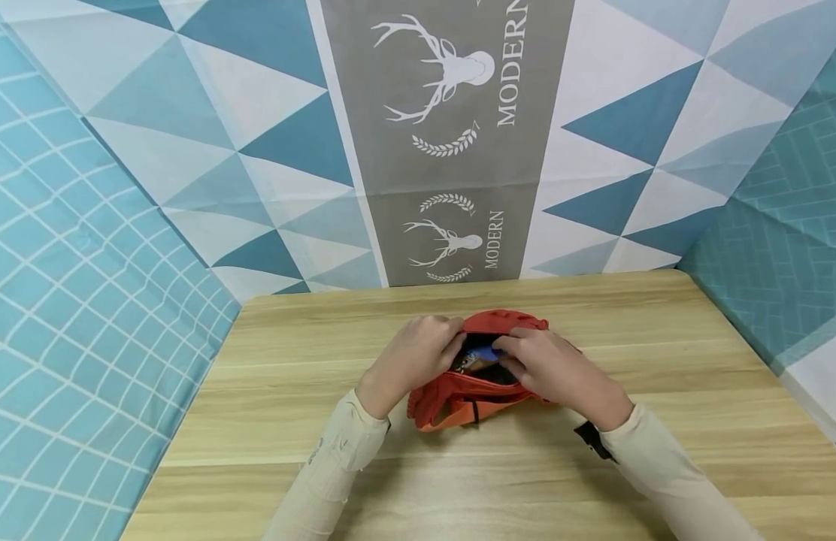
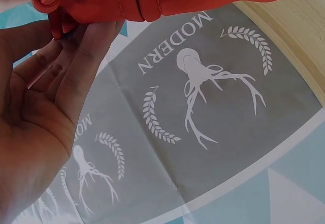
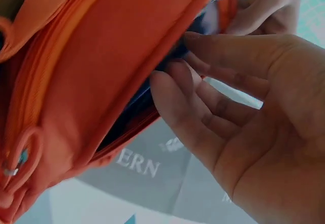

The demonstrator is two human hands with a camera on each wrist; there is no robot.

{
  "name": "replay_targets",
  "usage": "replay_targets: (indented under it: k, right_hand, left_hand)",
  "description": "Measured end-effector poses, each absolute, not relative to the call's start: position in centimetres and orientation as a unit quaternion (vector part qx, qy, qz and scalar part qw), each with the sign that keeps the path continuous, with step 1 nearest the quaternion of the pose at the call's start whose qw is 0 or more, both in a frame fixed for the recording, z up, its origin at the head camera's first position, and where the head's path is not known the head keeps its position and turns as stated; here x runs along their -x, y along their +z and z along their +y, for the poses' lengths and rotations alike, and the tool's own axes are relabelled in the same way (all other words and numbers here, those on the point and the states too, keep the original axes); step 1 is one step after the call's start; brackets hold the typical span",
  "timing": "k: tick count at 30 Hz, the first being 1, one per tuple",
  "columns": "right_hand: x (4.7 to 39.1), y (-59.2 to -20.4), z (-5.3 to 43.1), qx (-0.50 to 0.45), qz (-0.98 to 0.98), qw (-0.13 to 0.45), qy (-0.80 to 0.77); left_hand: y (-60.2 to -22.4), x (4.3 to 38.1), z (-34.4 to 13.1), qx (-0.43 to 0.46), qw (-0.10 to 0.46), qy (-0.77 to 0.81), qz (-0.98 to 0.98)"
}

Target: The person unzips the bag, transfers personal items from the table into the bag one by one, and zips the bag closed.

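Observation:
A red-orange zippered bag (image 1: 438,398) sits on the table with its top gaping, dark inside. In the opening lies a shiny blue-and-brown packet (image 1: 477,359). My left hand (image 1: 423,347) grips the bag's left end; in the left wrist view its thumb and fingers pinch the red fabric (image 2: 96,3) near a cord loop. The right hand (image 1: 549,364) reaches into the mouth from the right, fingertips on the packet's blue end. In the right wrist view the right thumb and fingers (image 3: 218,87) come together at the opening, their tips partly hiding what they hold.
A wood-grain table (image 1: 289,361) spreads around the bag. Behind it stands a patterned backdrop (image 1: 458,158) with deer heads and triangles. Blue tile-patterned sheets (image 1: 73,285) hang at both sides. A black strap piece (image 1: 594,439) shows by the right cuff.

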State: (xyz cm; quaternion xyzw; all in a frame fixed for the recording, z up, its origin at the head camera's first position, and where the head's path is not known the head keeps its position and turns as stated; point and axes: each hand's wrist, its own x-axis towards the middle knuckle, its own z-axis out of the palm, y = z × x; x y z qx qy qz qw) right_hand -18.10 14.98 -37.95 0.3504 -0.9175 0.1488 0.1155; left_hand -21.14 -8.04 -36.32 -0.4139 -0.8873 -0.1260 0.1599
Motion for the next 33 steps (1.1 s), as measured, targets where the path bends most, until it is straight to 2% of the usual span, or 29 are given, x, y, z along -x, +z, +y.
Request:
replay_targets:
  k: [4, 10, 23, 26, 33]
  right_hand:
    - [17.4, -37.9, 14.2, -0.378, -0.903, 0.090, 0.182]
    - [17.0, -38.7, 13.3, -0.408, -0.893, 0.116, 0.150]
    - [17.7, -40.6, 12.7, -0.436, -0.887, 0.094, 0.122]
    - [17.4, -40.4, 12.4, -0.445, -0.876, 0.119, 0.143]
    - [15.6, -41.0, 9.8, -0.475, -0.826, 0.233, 0.193]
  left_hand:
    - [-36.3, 21.1, -7.9, 0.414, 0.160, -0.127, -0.887]
    - [-36.2, 21.2, -7.9, 0.415, 0.158, -0.119, -0.888]
    - [-36.4, 21.1, -8.0, 0.409, 0.148, -0.119, -0.893]
    - [-36.3, 21.0, -8.0, 0.405, 0.140, -0.122, -0.895]
    - [-35.9, 21.3, -8.5, 0.395, 0.135, -0.137, -0.898]
